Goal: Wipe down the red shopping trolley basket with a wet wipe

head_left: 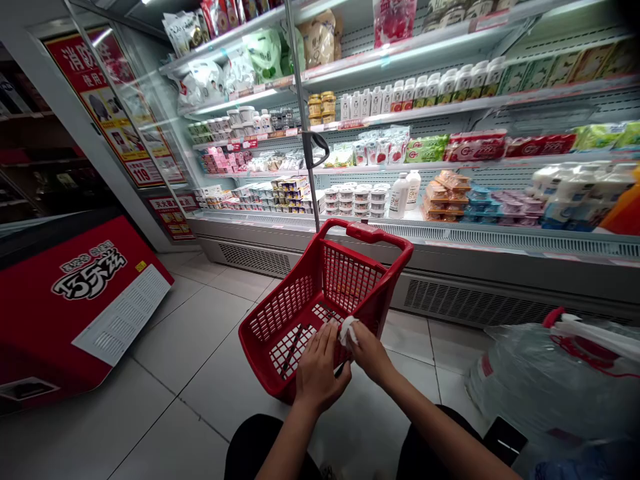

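Observation:
A red plastic shopping basket (285, 310) with a raised handle (367, 232) stands tilted on the floor in front of my knees. My left hand (320, 367) holds its near right rim, fingers laid over the edge and thumb on the outer side. Just right of it, my right hand (369, 352) is closed around a crumpled white cloth or tissue (348, 329), pressed to the same rim. The fingertips of that hand are partly hidden by the white wad. Through the basket's grid floor (295, 350) the pale tiles show.
An open refrigerated display (440, 247) stocked with dairy tubs and bottles runs across the back. A red chest freezer (90, 293) stands at left. Large plastic-wrapped water bottles (550, 373) stand close at right, with a dark phone-like object (505, 440) near them.

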### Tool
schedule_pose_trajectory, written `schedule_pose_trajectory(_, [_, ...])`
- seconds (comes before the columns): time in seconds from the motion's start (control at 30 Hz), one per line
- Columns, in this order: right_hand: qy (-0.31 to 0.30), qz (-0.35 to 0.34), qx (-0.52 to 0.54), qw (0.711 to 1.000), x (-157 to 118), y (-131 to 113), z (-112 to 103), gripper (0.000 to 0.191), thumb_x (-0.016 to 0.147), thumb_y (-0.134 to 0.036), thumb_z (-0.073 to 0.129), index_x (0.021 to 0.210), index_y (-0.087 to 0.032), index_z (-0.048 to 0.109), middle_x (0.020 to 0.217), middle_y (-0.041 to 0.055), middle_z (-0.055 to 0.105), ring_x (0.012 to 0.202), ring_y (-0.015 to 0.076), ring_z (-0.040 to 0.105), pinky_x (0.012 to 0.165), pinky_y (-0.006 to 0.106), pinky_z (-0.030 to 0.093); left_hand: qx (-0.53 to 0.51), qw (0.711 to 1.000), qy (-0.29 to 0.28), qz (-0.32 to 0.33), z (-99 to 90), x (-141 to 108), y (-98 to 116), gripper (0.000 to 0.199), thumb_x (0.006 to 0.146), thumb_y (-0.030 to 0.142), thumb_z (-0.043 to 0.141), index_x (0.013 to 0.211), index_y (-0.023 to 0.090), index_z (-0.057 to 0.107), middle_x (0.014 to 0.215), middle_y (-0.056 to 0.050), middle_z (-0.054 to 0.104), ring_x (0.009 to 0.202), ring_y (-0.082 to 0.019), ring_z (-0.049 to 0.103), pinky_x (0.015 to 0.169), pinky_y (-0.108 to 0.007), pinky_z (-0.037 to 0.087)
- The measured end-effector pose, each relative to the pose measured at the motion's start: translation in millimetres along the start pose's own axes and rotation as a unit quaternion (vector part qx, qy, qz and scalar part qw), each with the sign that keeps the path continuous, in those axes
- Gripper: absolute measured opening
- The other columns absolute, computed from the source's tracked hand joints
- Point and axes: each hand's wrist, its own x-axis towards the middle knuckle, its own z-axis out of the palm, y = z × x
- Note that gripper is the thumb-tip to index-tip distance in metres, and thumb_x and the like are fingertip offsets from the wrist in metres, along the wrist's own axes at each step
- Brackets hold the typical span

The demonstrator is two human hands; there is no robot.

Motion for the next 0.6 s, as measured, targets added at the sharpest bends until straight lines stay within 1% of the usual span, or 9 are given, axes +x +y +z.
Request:
schedule_pose_trajectory(0.1, [-0.114,-0.039,0.101,0.988,-3.5,-15.1,-6.3,0.032,0.106,-0.04,0.039,0.094,-0.023,0.063,0.093,0.0051,0.07,0.085,0.0208,0.067,0.078,0.032,0.054,-0.005,1.0,-0.004,0.005,-2.1,-1.4,-3.4,0.089,0.087,0.028,0.055,0.165,0.017,0.014,0.166,-0.01,0.036,0.152,-0.028,0.038,0.123,-0.047,0.037])
schedule_pose_trajectory(0.17, [-0.138,-0.058,0.163,0.975,2.0,-19.1,-26.0,0.031,0.106,-0.04,0.042,0.097,-0.022,0.066,0.095,0.0053,0.072,0.087,0.0213,0.068,0.08,0.032,0.056,-0.014,1.0,-0.005,-0.003,-4.5,-3.6,-5.0,0.091,0.088,0.027,0.054,0.166,0.016,0.009,0.167,-0.011,0.034,0.153,-0.028,0.036,0.122,-0.047,0.039])
schedule_pose_trajectory(0.2, [-0.116,-0.066,0.175,0.976,7.3,-18.5,-40.1,0.03,0.105,-0.039,0.043,0.101,-0.022,0.067,0.099,0.0061,0.073,0.091,0.0224,0.069,0.083,0.034,0.056,-0.018,1.0,-0.005,-0.008,-5.7,-4.6,-5.3,0.092,0.088,0.027,0.054,0.166,0.016,0.006,0.167,-0.012,0.033,0.153,-0.028,0.036,0.121,-0.048,0.04])
schedule_pose_trajectory(0.27, [-0.021,-0.081,0.147,0.986,22.3,-11.5,-73.5,0.029,0.103,-0.035,0.045,0.113,-0.022,0.068,0.115,0.0092,0.072,0.108,0.0264,0.068,0.093,0.039,0.055,-0.022,1.0,-0.003,-0.014,-7.4,-5.9,-5.1,0.093,0.088,0.026,0.053,0.166,0.017,0.003,0.168,-0.012,0.032,0.153,-0.028,0.036,0.121,-0.048,0.04])
schedule_pose_trajectory(0.33, [0.076,-0.106,0.047,0.99,40.5,3.1,-106.9,0.034,0.099,-0.028,0.047,0.128,-0.022,0.065,0.134,0.0118,0.066,0.126,0.0306,0.06,0.107,0.046,0.049,-0.019,1.0,-0.002,-0.011,-7.7,-5.8,-4.2,0.093,0.088,0.026,0.053,0.166,0.017,0.003,0.168,-0.011,0.031,0.153,-0.027,0.036,0.122,-0.048,0.039])
schedule_pose_trajectory(0.4, [0.114,-0.103,-0.078,0.985,57.1,23.0,-131.4,0.052,0.095,-0.016,0.043,0.145,-0.024,0.055,0.148,0.012,0.057,0.139,0.0317,0.051,0.116,0.052,0.041,-0.013,1.0,0.0,-0.005,-6.7,-4.8,-2.7,0.092,0.088,0.027,0.053,0.166,0.018,0.005,0.168,-0.011,0.031,0.153,-0.028,0.036,0.122,-0.049,0.039])
schedule_pose_trajectory(0.43, [0.114,-0.105,-0.132,0.979,63.3,33.4,-138.0,0.06,0.092,-0.011,0.042,0.15,-0.024,0.05,0.152,0.0116,0.054,0.143,0.0314,0.047,0.119,0.054,0.037,-0.01,1.0,0.001,-0.003,-5.8,-4.2,-1.8,0.091,0.088,0.027,0.053,0.166,0.018,0.006,0.168,-0.011,0.031,0.153,-0.029,0.036,0.122,-0.049,0.039])
schedule_pose_trajectory(0.5, [0.096,-0.119,-0.206,0.967,69.4,51.4,-138.1,0.07,0.089,-0.005,0.04,0.156,-0.024,0.043,0.156,0.0111,0.051,0.147,0.0302,0.042,0.122,0.056,0.034,-0.006,1.0,0.004,0.001,-3.9,-3.3,0.0,0.091,0.088,0.027,0.053,0.166,0.019,0.007,0.169,-0.01,0.03,0.152,-0.03,0.036,0.121,-0.05,0.039])
schedule_pose_trajectory(0.6, [0.067,-0.142,-0.249,0.956,60.9,60.4,-108.3,0.07,0.091,-0.006,0.04,0.159,-0.022,0.037,0.157,0.0122,0.049,0.151,0.0289,0.038,0.124,0.058,0.031,-0.009,1.0,0.008,0.006,-1.8,-2.6,3.1,0.094,0.087,0.027,0.055,0.166,0.019,0.005,0.169,-0.01,0.028,0.153,-0.03,0.036,0.121,-0.05,0.04])
